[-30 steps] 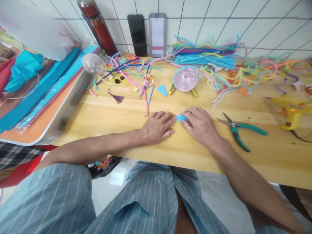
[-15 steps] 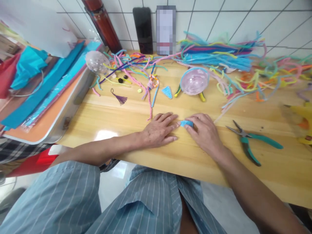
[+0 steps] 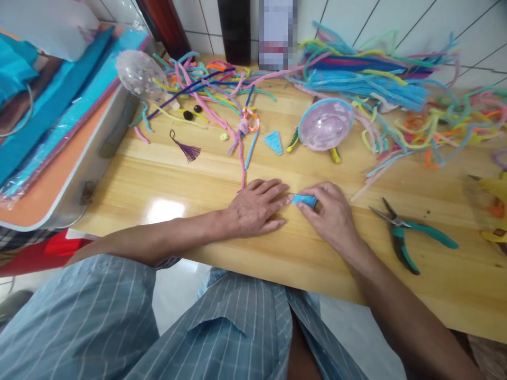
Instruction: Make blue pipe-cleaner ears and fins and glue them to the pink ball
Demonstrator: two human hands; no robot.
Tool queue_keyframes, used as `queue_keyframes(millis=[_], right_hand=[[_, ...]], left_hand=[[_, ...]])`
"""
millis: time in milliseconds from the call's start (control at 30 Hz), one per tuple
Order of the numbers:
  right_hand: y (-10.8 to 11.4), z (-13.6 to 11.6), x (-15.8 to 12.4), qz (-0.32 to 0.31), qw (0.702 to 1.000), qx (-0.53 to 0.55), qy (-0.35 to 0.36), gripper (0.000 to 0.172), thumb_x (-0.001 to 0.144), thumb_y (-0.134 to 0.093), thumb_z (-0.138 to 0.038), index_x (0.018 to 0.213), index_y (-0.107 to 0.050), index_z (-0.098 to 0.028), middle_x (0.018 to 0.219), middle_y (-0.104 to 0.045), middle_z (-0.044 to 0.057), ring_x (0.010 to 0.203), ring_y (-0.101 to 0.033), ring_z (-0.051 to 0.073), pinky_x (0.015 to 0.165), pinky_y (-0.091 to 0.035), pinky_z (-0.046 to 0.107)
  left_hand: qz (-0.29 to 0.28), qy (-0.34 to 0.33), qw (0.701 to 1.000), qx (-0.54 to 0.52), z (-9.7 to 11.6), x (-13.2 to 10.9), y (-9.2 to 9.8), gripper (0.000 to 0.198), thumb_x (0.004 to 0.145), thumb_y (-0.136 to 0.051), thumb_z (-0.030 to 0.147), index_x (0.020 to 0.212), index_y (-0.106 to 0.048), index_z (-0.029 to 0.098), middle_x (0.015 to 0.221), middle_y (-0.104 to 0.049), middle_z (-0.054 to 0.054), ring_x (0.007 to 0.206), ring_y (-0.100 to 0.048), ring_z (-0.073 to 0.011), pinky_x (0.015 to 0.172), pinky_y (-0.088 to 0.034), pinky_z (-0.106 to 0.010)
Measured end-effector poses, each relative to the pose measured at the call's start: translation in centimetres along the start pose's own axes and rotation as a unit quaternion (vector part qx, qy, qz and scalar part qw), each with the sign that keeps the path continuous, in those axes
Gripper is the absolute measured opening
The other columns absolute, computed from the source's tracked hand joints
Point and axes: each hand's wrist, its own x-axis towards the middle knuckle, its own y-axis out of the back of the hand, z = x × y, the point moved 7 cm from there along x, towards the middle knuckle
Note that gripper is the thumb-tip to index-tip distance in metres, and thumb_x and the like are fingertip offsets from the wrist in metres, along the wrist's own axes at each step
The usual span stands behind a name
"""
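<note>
My right hand (image 3: 330, 214) pinches a small blue ribbed piece (image 3: 304, 200), seemingly wound pipe cleaner, against the wooden table (image 3: 190, 182). Flat on the wood lies my left hand (image 3: 259, 207), fingers stretched out, one fingertip close to the piece's left end. Whether that fingertip touches it I cannot tell. A similar blue ribbed triangle (image 3: 273, 142) lies above the hands. Left of it is a twisted pipe cleaner shape (image 3: 243, 125) in pink, orange and blue. Green-handled pliers (image 3: 407, 227) rest with jaws apart to the right of my right hand.
A clear pink half-dome (image 3: 325, 125), a purple tassel (image 3: 188, 148) and a transparent ball (image 3: 138, 75) lie farther back. Blue pipe cleaners (image 3: 368, 84) are heaped by the tiled wall, near a leaning phone (image 3: 276, 37). An orange-based tray (image 3: 59, 174) stands left; something yellow (image 3: 493, 198) lies right.
The camera view has shifted slightly, lifting the back of the table in the picture. Both hands keep nearly the same pose, and more of the blue piece shows beside my right fingers.
</note>
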Motion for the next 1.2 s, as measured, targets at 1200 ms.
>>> queue_keyframes(millis=[1200], right_hand=[[1.5,4.9,0.3,0.157,0.930,0.264,-0.200,0.027,0.090,-0.066,-0.043,0.106,-0.074,-0.023,0.102,-0.080,0.007,0.094,-0.071,0.024,0.087,-0.055,0.042]], left_hand=[[-0.086,0.131,0.987,-0.016,2.5,-0.5,-1.4,0.101,0.105,-0.038,0.083,0.178,-0.029,0.013,0.185,-0.027,-0.019,0.174,-0.026,-0.0381,0.142,-0.018,-0.059]])
